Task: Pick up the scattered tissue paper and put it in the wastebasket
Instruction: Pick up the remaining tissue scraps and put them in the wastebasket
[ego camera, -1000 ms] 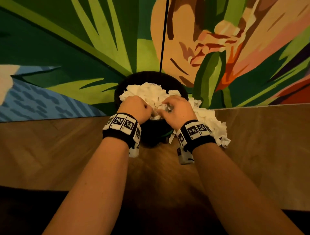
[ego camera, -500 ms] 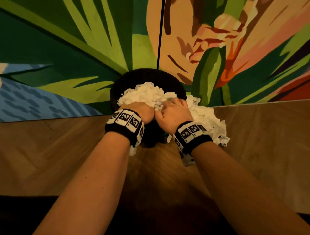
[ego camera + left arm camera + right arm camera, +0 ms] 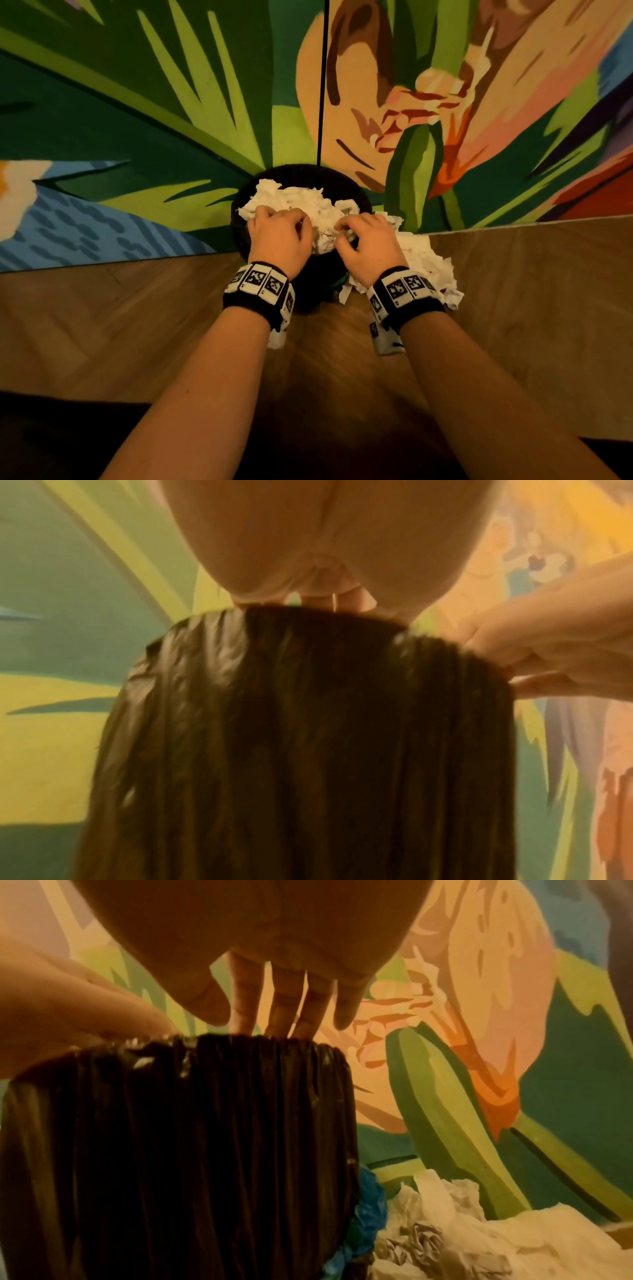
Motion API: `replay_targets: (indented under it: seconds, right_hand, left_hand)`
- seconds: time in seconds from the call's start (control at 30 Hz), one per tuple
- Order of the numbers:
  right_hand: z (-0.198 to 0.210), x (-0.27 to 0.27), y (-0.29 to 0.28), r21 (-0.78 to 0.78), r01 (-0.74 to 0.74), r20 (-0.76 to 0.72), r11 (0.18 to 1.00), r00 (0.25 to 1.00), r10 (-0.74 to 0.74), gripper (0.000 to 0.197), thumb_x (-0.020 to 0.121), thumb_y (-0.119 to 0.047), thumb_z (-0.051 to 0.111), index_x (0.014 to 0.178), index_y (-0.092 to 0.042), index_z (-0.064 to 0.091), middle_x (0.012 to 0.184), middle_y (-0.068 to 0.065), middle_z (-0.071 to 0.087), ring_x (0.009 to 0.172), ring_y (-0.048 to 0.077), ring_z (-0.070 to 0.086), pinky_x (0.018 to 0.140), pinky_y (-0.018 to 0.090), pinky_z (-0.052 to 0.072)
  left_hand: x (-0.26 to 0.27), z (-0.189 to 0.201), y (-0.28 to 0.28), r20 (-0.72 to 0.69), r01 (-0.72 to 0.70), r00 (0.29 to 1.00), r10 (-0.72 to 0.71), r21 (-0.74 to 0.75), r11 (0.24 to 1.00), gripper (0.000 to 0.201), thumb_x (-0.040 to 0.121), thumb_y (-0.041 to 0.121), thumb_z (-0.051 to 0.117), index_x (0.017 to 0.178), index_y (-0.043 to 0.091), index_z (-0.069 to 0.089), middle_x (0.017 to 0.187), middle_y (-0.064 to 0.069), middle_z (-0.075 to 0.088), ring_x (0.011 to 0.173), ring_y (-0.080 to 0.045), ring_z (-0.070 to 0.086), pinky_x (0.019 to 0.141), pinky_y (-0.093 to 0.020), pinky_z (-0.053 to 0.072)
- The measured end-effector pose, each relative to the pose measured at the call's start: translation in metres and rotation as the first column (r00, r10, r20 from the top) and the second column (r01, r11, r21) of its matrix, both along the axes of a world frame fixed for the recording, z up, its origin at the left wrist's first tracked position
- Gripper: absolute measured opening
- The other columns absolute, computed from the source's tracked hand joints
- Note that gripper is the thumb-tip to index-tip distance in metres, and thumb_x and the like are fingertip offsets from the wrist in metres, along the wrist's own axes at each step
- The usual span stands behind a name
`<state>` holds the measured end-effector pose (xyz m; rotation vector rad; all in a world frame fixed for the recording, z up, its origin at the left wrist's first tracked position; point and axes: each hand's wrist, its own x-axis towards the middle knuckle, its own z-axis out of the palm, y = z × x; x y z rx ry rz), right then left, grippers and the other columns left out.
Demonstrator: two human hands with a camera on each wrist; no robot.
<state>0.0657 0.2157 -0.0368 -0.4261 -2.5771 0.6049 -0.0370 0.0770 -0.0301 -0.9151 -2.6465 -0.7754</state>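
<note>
A black-lined wastebasket stands on the floor against the wall, heaped to the rim with white tissue paper. My left hand rests on the left of the heap, fingers reaching down past the rim. My right hand presses the right side of the heap with spread, fairly straight fingers. More crumpled tissue lies on the floor just right of the basket. How far down the fingertips reach is hidden.
A painted wall with leaves and a flower rises right behind the basket. A thin black cord runs down it to the basket. Wooden floor spreads around. A blue bag edge shows at the basket's lower right.
Both hands were fists bunched together on the tissue over the basket. They have since moved slightly apart, and their fingers have loosened and spread onto the heap.
</note>
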Motion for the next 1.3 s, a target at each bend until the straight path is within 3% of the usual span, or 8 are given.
replay_targets:
  seconds: [0.2, 0.4, 0.53, 0.67, 0.8, 1.0, 1.13, 1.3]
  right_hand:
    - [0.007, 0.015, 0.025, -0.153, 0.06, -0.13, 0.986, 0.988, -0.08, 0.02, 0.09, -0.026, 0.056, 0.108, -0.026, 0.065, 0.11, -0.002, 0.059, 0.107, 0.017, 0.049, 0.093, 0.031, 0.039]
    - [-0.006, 0.036, 0.076, -0.435, 0.308, -0.142, 0.846, 0.904, -0.403, 0.016, 0.088, -0.019, 0.057, 0.095, -0.03, 0.067, 0.099, -0.004, 0.063, 0.083, 0.005, 0.055, 0.082, 0.027, 0.044]
    - [-0.039, 0.06, 0.109, -0.595, 0.47, 0.009, 0.652, 0.815, -0.579, 0.013, 0.09, -0.017, 0.059, 0.092, -0.027, 0.066, 0.099, 0.0, 0.069, 0.084, 0.013, 0.059, 0.074, 0.025, 0.042]
    - [-0.09, 0.083, 0.127, -0.599, 0.615, 0.272, 0.513, 0.759, -0.591, 0.013, 0.09, -0.026, 0.064, 0.102, -0.023, 0.067, 0.111, 0.005, 0.066, 0.099, 0.023, 0.062, 0.085, 0.035, 0.051]
    - [-0.128, 0.097, 0.159, -0.473, 0.707, 0.476, 0.525, 0.707, -0.523, 0.046, 0.082, -0.041, 0.072, 0.124, -0.03, 0.058, 0.142, 0.012, 0.039, 0.093, 0.025, 0.057, 0.091, 0.046, 0.054]
    - [-0.161, 0.08, 0.216, -0.413, 0.735, 0.623, 0.537, 0.658, -0.422, 0.087, 0.072, -0.066, 0.072, 0.144, -0.052, 0.025, 0.16, 0.005, 0.017, 0.139, 0.039, 0.033, 0.101, 0.051, 0.043]
    - [-0.181, 0.052, 0.224, -0.374, 0.674, 0.684, 0.637, 0.664, -0.302, 0.096, 0.067, -0.076, 0.066, 0.145, -0.057, 0.014, 0.163, 0.002, 0.008, 0.144, 0.039, 0.024, 0.11, 0.058, 0.033]
    - [-0.205, 0.038, 0.198, -0.357, 0.524, 0.737, 0.773, 0.667, -0.112, 0.088, 0.075, -0.071, 0.064, 0.149, -0.046, 0.023, 0.158, 0.005, 0.023, 0.139, 0.033, 0.035, 0.114, 0.046, 0.033]
  left_hand:
    - [0.017, 0.029, 0.012, -0.074, -0.031, 0.996, 0.041, 0.136, 0.99, 0.022, 0.091, 0.035, 0.049, 0.099, 0.029, 0.069, 0.112, 0.003, 0.058, 0.111, -0.029, 0.038, 0.093, -0.046, 0.035]
    - [0.069, 0.044, 0.055, -0.097, 0.37, 0.929, -0.357, 0.283, 0.885, 0.026, 0.088, 0.026, 0.044, 0.1, 0.018, 0.066, 0.102, 0.0, 0.057, 0.099, -0.019, 0.047, 0.087, -0.03, 0.038]
    - [0.1, 0.008, 0.085, 0.099, 0.507, 0.839, -0.535, 0.217, 0.834, 0.016, 0.092, 0.017, 0.051, 0.101, 0.015, 0.065, 0.102, -0.001, 0.058, 0.096, -0.018, 0.053, 0.087, -0.034, 0.046]
    - [0.11, -0.059, 0.098, 0.453, 0.522, 0.757, -0.471, 0.015, 0.853, 0.024, 0.096, 0.022, 0.048, 0.116, 0.019, 0.061, 0.122, -0.001, 0.052, 0.11, -0.022, 0.054, 0.098, -0.038, 0.047]
    - [0.099, -0.122, 0.105, 0.681, 0.48, 0.685, -0.26, -0.152, 0.864, 0.049, 0.094, 0.025, 0.051, 0.142, 0.026, 0.042, 0.151, -0.002, 0.026, 0.134, -0.027, 0.039, 0.109, -0.037, 0.037]
    - [0.071, -0.172, 0.144, 0.713, 0.25, 0.698, -0.07, -0.151, 0.956, 0.09, 0.084, 0.046, 0.064, 0.151, 0.047, 0.005, 0.162, 0.006, -0.007, 0.149, -0.033, 0.011, 0.115, -0.052, 0.029]
    - [0.048, -0.195, 0.171, 0.748, 0.206, 0.661, -0.056, -0.11, 0.972, 0.095, 0.082, 0.044, 0.069, 0.151, 0.052, 0.003, 0.163, -0.005, 0.006, 0.144, -0.037, 0.026, 0.112, -0.046, 0.035]
    - [0.035, -0.211, 0.173, 0.764, 0.25, 0.646, 0.002, -0.214, 0.944, 0.062, 0.092, 0.046, 0.055, 0.149, 0.033, 0.034, 0.153, -0.007, 0.032, 0.138, -0.032, 0.035, 0.114, -0.039, 0.033]
